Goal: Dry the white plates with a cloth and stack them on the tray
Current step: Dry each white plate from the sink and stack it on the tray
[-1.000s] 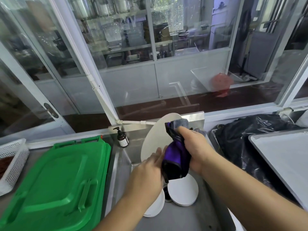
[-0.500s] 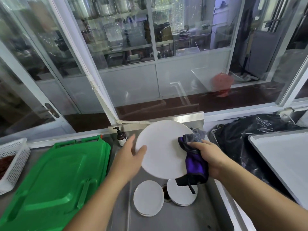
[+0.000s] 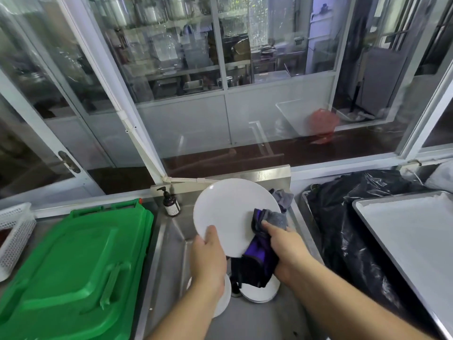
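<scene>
A large white plate (image 3: 228, 212) is held up over the steel sink (image 3: 169, 241), its face toward me. My left hand (image 3: 207, 258) grips its lower left rim, thumb on the face. My right hand (image 3: 286, 246) holds a bunched purple and grey cloth (image 3: 262, 241) against the plate's right side. Below in the sink lie smaller white plates (image 3: 259, 292), partly hidden by my hands and the cloth. The pale metal tray (image 3: 416, 231) sits at the right.
A green plastic lid (image 3: 73, 273) covers the counter at left, with a white mesh basket (image 3: 14, 231) beyond it. A brown pump bottle (image 3: 171, 204) stands at the sink's back left corner. Black plastic bags (image 3: 355, 217) lie between sink and tray. Glass windows rise behind.
The plate turned from edge-on to face me. My left hand slid from its upper left rim down to the lower left rim. My right hand brought the cloth onto the plate's right side.
</scene>
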{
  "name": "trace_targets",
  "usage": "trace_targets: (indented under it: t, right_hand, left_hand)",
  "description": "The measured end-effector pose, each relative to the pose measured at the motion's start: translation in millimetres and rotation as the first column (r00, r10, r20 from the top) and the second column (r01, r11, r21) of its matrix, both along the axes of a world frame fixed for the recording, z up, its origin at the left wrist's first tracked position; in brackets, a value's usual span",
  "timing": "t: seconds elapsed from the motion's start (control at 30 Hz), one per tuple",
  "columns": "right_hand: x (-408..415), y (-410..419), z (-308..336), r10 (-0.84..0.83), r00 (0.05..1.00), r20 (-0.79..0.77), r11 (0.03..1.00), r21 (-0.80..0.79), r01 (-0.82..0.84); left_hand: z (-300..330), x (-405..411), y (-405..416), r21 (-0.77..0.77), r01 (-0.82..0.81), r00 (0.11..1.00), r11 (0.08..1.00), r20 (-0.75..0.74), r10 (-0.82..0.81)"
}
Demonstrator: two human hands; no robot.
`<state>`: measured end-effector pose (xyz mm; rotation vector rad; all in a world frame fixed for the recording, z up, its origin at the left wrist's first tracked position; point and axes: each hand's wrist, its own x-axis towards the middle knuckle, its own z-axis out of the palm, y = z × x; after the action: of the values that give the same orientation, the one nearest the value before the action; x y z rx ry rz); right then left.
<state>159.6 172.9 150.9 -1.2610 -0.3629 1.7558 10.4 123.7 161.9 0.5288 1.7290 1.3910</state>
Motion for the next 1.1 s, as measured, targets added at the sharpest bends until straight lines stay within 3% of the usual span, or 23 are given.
trace_targets:
  t: [0.13,0.23,0.43,0.6,0.73,0.9,1.1]
  right_hand:
    - [18,2,-3,-0.024,1.0,0.013,1.0,0.018,0.024]
    - [38,6,3,0.077,0.996,0.05,0.995,0.06,-0.08]
    - [57,9,5,0.208,0.958,0.198,0.962,0.137,-0.237]
    - [46,5,-12,-0.014,0.855,0.518,0.979,0.182,-0.094]
    - [47,-8,-15,-0.11,0.757,0.644,0.977,0.209,-0.036]
    - [69,-35,-14,-0.112,0.736,0.667,0.99,0.138,0.026]
    - [105,-98,-20,-0.168,0.669,0.724,0.978,0.04,0.203]
  left_hand:
    - [-9,5,-4,0.009,0.094,0.994,0.996,0.047,-0.095]
    - [-5,-10,-2,0.046,0.135,0.989,0.99,0.049,-0.137]
    - [5,-39,0,0.041,0.249,0.957,0.968,-0.162,-0.24]
    - [-13,-38,-5,0.017,0.271,0.961,0.962,-0.071,-0.269]
    - [-17,-40,-1,0.011,0.342,0.939,0.939,-0.015,-0.342]
    - [-25,-41,12,0.016,0.496,0.868,0.868,0.009,-0.496]
    - [-46,-8,23,-0.023,0.727,0.686,0.686,-0.018,-0.728]
